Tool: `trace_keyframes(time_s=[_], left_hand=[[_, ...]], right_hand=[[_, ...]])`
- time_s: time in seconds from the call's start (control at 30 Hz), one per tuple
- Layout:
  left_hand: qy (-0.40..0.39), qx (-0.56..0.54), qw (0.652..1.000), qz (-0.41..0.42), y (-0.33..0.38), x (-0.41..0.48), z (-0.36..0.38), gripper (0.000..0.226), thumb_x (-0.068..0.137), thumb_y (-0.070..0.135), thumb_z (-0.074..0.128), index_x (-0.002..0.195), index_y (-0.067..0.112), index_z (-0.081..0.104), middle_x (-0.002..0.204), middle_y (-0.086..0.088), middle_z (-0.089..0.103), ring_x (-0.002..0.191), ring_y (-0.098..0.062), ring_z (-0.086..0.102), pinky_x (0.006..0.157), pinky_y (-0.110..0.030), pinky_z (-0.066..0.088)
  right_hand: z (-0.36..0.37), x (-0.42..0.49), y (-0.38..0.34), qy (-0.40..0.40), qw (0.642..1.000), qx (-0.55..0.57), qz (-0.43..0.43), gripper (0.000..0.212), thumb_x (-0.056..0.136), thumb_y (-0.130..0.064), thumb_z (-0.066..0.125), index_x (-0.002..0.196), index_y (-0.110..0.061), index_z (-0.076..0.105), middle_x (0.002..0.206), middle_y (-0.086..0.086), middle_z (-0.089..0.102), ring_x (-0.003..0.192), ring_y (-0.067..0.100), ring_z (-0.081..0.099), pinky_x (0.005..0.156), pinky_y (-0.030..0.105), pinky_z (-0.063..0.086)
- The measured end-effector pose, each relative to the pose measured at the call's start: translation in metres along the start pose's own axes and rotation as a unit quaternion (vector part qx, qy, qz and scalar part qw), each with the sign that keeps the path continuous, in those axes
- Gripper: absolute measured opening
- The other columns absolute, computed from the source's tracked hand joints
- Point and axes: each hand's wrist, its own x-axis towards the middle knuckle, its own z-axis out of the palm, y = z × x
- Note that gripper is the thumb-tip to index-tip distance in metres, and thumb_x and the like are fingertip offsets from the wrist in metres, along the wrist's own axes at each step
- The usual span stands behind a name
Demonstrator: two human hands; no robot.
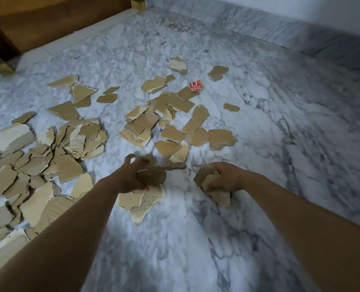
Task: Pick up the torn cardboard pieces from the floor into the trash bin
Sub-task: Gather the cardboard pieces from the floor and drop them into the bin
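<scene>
Gathering, both grips loaded: left fingers [129, 159] curled round a brown wad [153, 175], right fingers [208, 187] clenched on pale scraps [221, 197]. Floor [196, 239] stock: heap [33, 165] at left, scatter [166, 123] beyond, red scrap [196, 86] farthest. Bin unseen; I'd hold tight, carry once.

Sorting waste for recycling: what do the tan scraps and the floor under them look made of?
The scraps: corrugated cardboard, matte tan, ribbed fluting on torn faces. The floor: probably polished marble, white with grey veins and soft sheen.
</scene>
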Motion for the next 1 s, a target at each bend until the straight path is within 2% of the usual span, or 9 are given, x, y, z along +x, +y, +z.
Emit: trace_keyframes(time_s=[0.17, 0.23, 0.3, 0.4, 0.5, 0.6, 0.73, 0.87, 1.0], left_hand=[[0.056, 0.01, 0.998, -0.001, 0.007, 0.001, 0.009, 0.086, 0.063, 0.024, 0.09, 0.136, 0.017, 0.045, 0.135, -0.008, 0.042, 0.113, -0.028, 0.055, 0.092, -0.037, 0.05], [0.051, 0.004, 0.999, -0.017, 0.012, 0.001, 0.009, 0.082, 0.065, 0.024, 0.088, 0.134, 0.019, 0.043, 0.125, -0.003, 0.052, 0.109, -0.026, 0.057, 0.087, -0.036, 0.05], [0.026, 0.021, 0.999, -0.04, 0.014, 0.002, 0.009, 0.07, 0.069, 0.026, 0.086, 0.127, 0.019, 0.048, 0.114, 0.0, 0.059, 0.105, -0.026, 0.06, 0.085, -0.036, 0.051], [-0.003, 0.039, 0.996, -0.078, 0.021, -0.006, 0.01, 0.045, 0.075, 0.028, 0.082, 0.113, 0.014, 0.061, 0.096, -0.003, 0.065, 0.095, -0.023, 0.063, 0.076, -0.029, 0.047], [-0.024, 0.022, 0.996, -0.079, 0.032, -0.018, 0.012, 0.034, 0.079, 0.026, 0.078, 0.109, 0.015, 0.065, 0.099, -0.004, 0.067, 0.101, -0.025, 0.064, 0.081, -0.027, 0.043], [-0.022, -0.036, 0.998, -0.051, 0.056, -0.026, -0.007, 0.032, 0.082, 0.02, 0.076, 0.111, 0.021, 0.062, 0.101, 0.001, 0.064, 0.105, -0.023, 0.062, 0.087, -0.029, 0.041], [-0.003, -0.061, 0.998, -0.029, 0.092, -0.018, -0.05, 0.038, 0.075, 0.024, 0.083, 0.109, 0.019, 0.066, 0.104, -0.004, 0.069, 0.099, -0.024, 0.063, 0.09, -0.036, 0.049], [-0.042, -0.009, 0.999, 0.004, 0.115, 0.007, -0.068, 0.033, 0.083, 0.028, 0.077, 0.111, 0.011, 0.07, 0.101, -0.009, 0.069, 0.096, -0.027, 0.063, 0.081, -0.03, 0.044], [-0.089, -0.006, 0.996, 0.03, 0.108, 0.034, -0.046, 0.044, 0.086, 0.028, 0.075, 0.125, 0.017, 0.059, 0.106, 0.001, 0.058, 0.1, -0.02, 0.057, 0.082, -0.025, 0.038]], right_hand=[[-0.002, -0.001, 0.018, 0.051, 0.998, 0.029, 0.025, 0.079, 0.073, -0.041, 0.086, 0.142, -0.021, 0.052, 0.141, -0.003, 0.055, 0.128, 0.022, 0.053, 0.1, 0.033, 0.046], [-0.006, -0.006, 0.015, 0.059, 0.997, 0.038, 0.03, 0.087, 0.072, -0.043, 0.086, 0.147, -0.021, 0.047, 0.144, -0.001, 0.052, 0.132, 0.024, 0.05, 0.105, 0.037, 0.045], [-0.01, -0.001, 0.016, 0.052, 0.997, 0.052, 0.032, 0.074, 0.068, -0.043, 0.086, 0.134, -0.021, 0.06, 0.133, 0.001, 0.062, 0.123, 0.025, 0.058, 0.098, 0.037, 0.05], [-0.017, -0.006, 0.014, 0.032, 0.998, 0.048, 0.039, 0.041, 0.066, -0.038, 0.084, 0.102, -0.021, 0.072, 0.101, 0.002, 0.073, 0.098, 0.021, 0.068, 0.079, 0.034, 0.057], [-0.033, -0.026, 0.008, -0.007, 0.999, 0.026, 0.042, 0.027, 0.07, -0.037, 0.082, 0.092, -0.024, 0.075, 0.093, 0.0, 0.074, 0.089, 0.019, 0.069, 0.071, 0.03, 0.056], [-0.07, -0.038, 0.002, 0.008, 0.999, 0.01, 0.05, 0.041, 0.063, -0.046, 0.081, 0.091, -0.016, 0.076, 0.093, 0.006, 0.075, 0.088, 0.023, 0.07, 0.078, 0.039, 0.059], [-0.113, -0.033, -0.011, 0.043, 0.997, -0.022, 0.068, 0.053, 0.062, -0.051, 0.083, 0.1, -0.015, 0.071, 0.102, 0.006, 0.069, 0.09, 0.023, 0.065, 0.064, 0.029, 0.049], [-0.124, -0.004, -0.023, 0.05, 0.983, -0.144, 0.1, 0.073, 0.069, -0.062, 0.076, 0.123, -0.015, 0.058, 0.126, 0.011, 0.047, 0.112, 0.032, 0.049, 0.086, 0.037, 0.048], [-0.113, 0.034, -0.024, 0.016, 0.971, -0.196, 0.137, 0.081, 0.081, -0.064, 0.066, 0.141, -0.014, 0.044, 0.141, 0.017, 0.028, 0.124, 0.039, 0.034, 0.102, 0.047, 0.04]])
